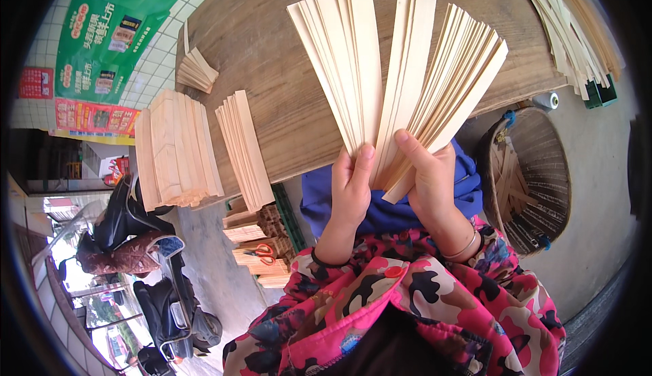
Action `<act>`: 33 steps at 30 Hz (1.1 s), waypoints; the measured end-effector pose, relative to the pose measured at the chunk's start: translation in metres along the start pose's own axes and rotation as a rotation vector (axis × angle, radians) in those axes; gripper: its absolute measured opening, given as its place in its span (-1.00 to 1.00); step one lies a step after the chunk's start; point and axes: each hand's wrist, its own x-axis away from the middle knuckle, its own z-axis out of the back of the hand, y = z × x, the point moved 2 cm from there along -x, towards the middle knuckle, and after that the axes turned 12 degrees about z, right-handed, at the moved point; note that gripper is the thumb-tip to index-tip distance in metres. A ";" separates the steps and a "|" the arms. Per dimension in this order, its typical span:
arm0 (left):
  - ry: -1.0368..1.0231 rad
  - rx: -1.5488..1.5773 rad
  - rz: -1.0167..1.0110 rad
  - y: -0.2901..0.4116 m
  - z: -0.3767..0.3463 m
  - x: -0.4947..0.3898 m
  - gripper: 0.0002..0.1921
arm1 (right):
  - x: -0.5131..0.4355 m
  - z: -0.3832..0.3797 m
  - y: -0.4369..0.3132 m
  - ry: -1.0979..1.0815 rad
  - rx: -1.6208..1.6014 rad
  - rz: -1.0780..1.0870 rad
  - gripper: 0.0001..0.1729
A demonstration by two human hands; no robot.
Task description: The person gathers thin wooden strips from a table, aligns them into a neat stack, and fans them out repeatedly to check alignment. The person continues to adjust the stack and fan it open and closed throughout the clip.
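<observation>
My left hand (355, 185) grips the lower end of a fan of thin, pale wooden strips (351, 65), thumb in front. In my right hand (430, 182) is a second, thicker fan of wooden strips (453, 80), spread toward the right. A few more strips (405, 70) stand between the two fans, with my right thumb across their lower part. Both fans are held up over the near edge of the wooden table (316, 141), above my lap. The lower ends of the left fan are hidden behind my fingers.
Stacked strips (175, 152) and a narrower bundle (244, 146) lie on the table's left side. Orange-handled scissors (262, 253) rest on bundled strips below. On the right stand a woven basket (552, 182) holding scraps and more strips (560, 34). A scooter (168, 310) is at lower left.
</observation>
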 end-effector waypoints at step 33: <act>0.029 -0.010 -0.089 0.000 -0.006 0.005 -0.53 | 0.002 0.003 0.003 -0.058 0.003 0.014 -0.64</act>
